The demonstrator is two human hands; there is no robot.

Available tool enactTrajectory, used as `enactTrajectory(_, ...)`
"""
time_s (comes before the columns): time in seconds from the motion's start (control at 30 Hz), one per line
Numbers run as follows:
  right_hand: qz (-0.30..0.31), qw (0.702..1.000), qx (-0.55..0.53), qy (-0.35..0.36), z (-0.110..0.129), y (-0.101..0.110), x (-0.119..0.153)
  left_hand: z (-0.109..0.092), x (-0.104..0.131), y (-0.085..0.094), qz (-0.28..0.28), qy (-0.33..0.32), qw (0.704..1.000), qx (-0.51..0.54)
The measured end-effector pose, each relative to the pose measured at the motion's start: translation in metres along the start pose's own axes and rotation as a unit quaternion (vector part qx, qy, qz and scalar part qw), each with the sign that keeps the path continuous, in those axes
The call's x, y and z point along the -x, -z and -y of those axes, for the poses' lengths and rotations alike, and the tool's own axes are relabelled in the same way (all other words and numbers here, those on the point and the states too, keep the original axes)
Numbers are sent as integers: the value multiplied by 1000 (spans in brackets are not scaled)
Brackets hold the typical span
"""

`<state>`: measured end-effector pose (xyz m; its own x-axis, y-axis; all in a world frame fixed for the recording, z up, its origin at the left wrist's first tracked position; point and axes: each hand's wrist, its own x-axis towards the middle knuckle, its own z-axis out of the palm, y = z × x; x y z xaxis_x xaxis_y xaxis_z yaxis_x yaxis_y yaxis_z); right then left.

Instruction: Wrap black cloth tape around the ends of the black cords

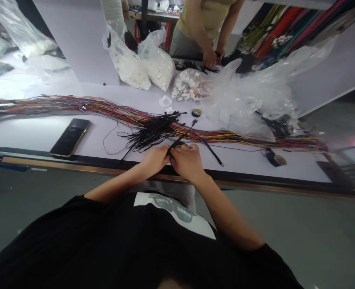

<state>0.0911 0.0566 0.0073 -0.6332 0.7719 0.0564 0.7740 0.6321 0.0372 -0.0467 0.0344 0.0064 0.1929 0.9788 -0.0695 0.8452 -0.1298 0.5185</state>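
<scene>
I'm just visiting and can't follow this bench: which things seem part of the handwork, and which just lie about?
Seemingly in use:
black lead, held by left hand and right hand
black bundle beside them, probably

Apparently lying about:
phone
clear bags at the back
coloured wires, role unclear

Indoor light is uneven: strong and whitish at the upper left, where the table (29,134) washes out nearly to white, and weaker toward the right. The direction of the main source is unclear; no lamp shows. Pale glare catches the clear bags (249,96), and the phone (70,137) carries a faint reflection on its dark screen. The floor (304,224) is dim and grey-green; the black shirt (120,249) sinks into near-featureless shadow. Soft shade lies under the hands. A wide lens bows the table's front edge and stretches the corners. A slight haze softens everything, fine wires (114,112) blend together, and the far right edge smears into blur.
</scene>
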Motion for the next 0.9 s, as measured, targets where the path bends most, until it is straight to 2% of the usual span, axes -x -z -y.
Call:
enactTrajectory(0.1,-6,1000,0,0,2,-3,-1,-2,-1,1,35,15,999,-21)
enactTrajectory(0.17,-10,1000,3,7,2,-4,-1,-1,-3,0,38,17,998,-50)
enactTrajectory(0.27,-4,1000,4,22,-1,-6,0,7,-8,-3,50,-12,997,-51)
enactTrajectory(0.37,13,1000,-7,22,-6,-5,0,16,-12,-7,68,-35,995,56)
enactTrajectory(0.5,41,999,-22,13,-10,0,-4,18,-13,-12,49,-18,982,182)
enactTrajectory(0.63,27,1000,-2,10,-5,3,-12,9,-14,-10,45,41,964,258)
enactTrajectory(0.73,18,1000,7,13,-9,4,-21,0,-11,0,50,95,947,304)
enactTrajectory(0.8,24,999,15,-21,-24,5,-26,-5,-5,9,73,116,934,329)
enactTrajectory(0.9,9,986,-25,-164,-58,9,-26,-8,5,23,131,100,923,349)
